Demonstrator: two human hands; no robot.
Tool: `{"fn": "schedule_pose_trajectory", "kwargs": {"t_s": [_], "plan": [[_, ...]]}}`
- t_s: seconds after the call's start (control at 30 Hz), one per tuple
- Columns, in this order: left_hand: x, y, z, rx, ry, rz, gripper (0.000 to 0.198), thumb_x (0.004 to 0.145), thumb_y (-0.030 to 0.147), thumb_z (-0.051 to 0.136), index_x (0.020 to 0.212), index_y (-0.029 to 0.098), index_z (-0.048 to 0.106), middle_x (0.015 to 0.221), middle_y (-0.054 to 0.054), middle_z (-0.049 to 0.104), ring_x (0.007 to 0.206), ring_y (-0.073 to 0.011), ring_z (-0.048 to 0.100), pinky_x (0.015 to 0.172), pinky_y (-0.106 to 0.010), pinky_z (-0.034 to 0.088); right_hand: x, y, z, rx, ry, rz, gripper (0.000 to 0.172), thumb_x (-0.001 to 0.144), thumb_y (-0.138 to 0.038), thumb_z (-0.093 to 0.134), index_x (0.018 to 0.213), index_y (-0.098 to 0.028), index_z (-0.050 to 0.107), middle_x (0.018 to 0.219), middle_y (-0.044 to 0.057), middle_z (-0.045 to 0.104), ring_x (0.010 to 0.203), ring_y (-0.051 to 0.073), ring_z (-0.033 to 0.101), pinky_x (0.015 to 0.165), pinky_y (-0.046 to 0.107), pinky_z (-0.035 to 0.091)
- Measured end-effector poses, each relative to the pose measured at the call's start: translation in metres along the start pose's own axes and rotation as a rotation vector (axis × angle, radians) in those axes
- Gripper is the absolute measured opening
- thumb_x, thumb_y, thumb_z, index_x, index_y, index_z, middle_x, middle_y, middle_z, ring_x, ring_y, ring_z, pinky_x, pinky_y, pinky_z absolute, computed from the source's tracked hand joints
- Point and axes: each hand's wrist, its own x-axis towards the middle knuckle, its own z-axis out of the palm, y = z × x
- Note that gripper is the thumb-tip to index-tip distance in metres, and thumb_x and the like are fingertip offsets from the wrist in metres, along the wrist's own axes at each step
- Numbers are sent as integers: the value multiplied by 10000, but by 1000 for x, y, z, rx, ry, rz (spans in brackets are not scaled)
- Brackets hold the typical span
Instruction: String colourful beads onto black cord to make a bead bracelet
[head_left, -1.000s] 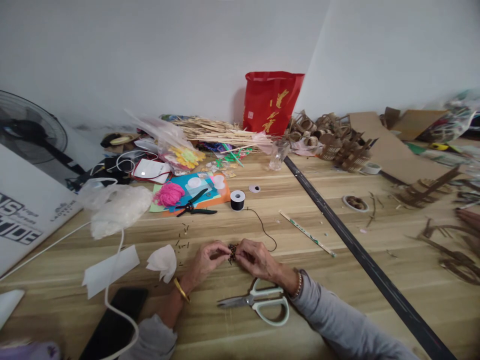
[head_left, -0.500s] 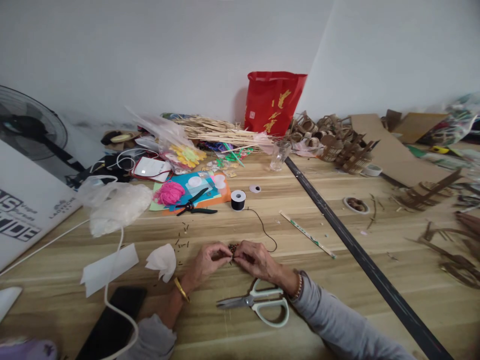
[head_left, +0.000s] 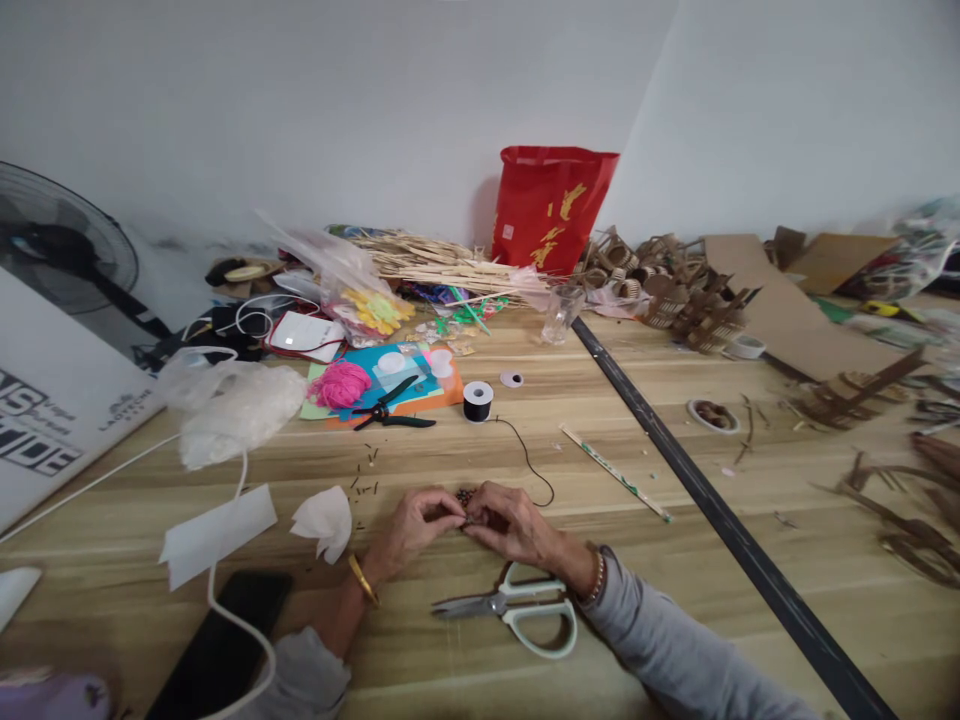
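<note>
My left hand point(head_left: 418, 522) and my right hand point(head_left: 513, 522) meet fingertip to fingertip over the table, both closed in a pinch. Between them, partly covered by the fingers, is a small dark, reddish beaded piece point(head_left: 464, 495); its details are too small to make out. A thin black cord point(head_left: 534, 465) curves from a spool of black cord point(head_left: 478, 402) and ends beside my right hand. Scissors with pale handles point(head_left: 538, 628) lie just below my hands, blades pointing left. Several short dark bits point(head_left: 366, 489) are scattered left of my left hand.
Black pliers point(head_left: 390, 408) rest on coloured sheets beside pink yarn point(head_left: 340, 384). Crumpled paper point(head_left: 324, 522), a phone point(head_left: 221, 640) and a white cable point(head_left: 217, 570) lie to the left. A dark strip point(head_left: 697, 470) crosses the right side. A glass point(head_left: 561, 315) stands farther back.
Both hands keep nearly the same place and pinch, with only slight finger movement at the small beaded piece. The view has shifted very slightly.
</note>
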Motion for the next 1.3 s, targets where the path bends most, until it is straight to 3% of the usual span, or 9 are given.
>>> {"fn": "schedule_pose_trajectory", "kwargs": {"t_s": [0.2,0.4,0.63,1.0,1.3], "plan": [[0,4,-1,34,8,52,124,776,236,642,696,157,694,724,-41,694,712,-174,628,702,-275,480,2,-4,-2,-38,-18,-36,75,849,-186,532,782,-193,501,727,27,557,657,149,524,590,242,399],[1,4,-1,20,14,50,122,764,234,641,687,152,688,717,-45,689,702,-170,618,678,-266,474,1,-5,-6,-50,46,-21,170,847,-245,527,710,-208,435,709,27,529,661,164,517,604,263,409],[0,6,-1,32,30,46,124,763,254,652,697,159,698,731,-40,700,707,-171,617,690,-273,477,1,-3,-1,29,8,13,61,870,-241,561,834,-192,561,774,51,636,703,162,601,648,258,465],[-1,6,-1,100,59,19,93,780,218,634,754,149,691,748,-42,688,716,-174,628,686,-268,486,2,0,-1,24,56,78,168,923,-242,498,837,-169,624,780,69,658,698,158,614,652,247,477],[-2,-5,-2,393,26,259,101,765,118,636,724,187,698,735,-45,678,762,-190,595,731,-315,467,-2,5,1,-4,78,128,190,932,-266,477,810,-172,588,712,37,602,624,139,549,584,234,435]]}}
